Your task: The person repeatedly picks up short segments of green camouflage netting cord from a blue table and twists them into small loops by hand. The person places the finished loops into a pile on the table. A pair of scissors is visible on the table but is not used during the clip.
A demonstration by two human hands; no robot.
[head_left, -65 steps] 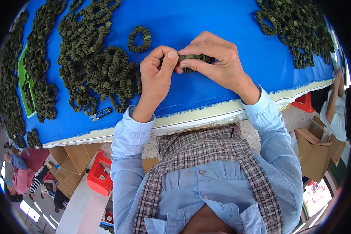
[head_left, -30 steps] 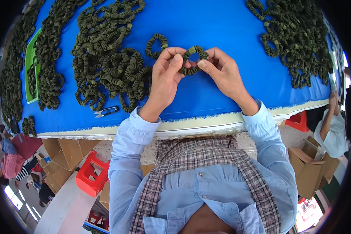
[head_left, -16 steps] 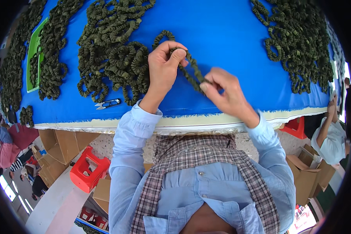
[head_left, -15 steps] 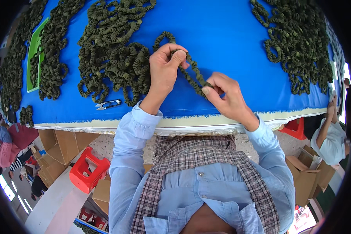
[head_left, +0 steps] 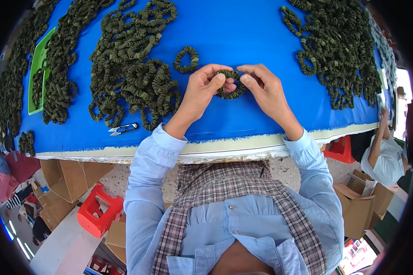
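A dark green ruffled scrunchie (head_left: pixel 232 95), relaxed into a small ring, is between my hands above the blue tabletop. My left hand (head_left: pixel 201 89) pinches its left side, thumb on top and other fingertips showing through the ring's middle. At its upper right edge, the thumb and forefinger of my right hand (head_left: pixel 270 94) close on it; the exact contact is partly hidden. Just beyond my left hand, another single scrunchie (head_left: pixel 186 69) lies flat. A large heap of the same scrunchies (head_left: pixel 133 59) spreads to the left.
Small thread snips (head_left: pixel 123 129) lie near the front edge, left of my forearm. Another heap (head_left: pixel 339 50) covers the right side. A green tray (head_left: pixel 37 59) stands far left among more scrunchies. Below the table are a red stool (head_left: pixel 96 211) and cardboard boxes (head_left: pixel 71 178); people work at both sides.
The scrunchie was stretched long between my hands and is now a relaxed ring. My right hand has risen toward my left. The loose scrunchie beyond them now shows whole.
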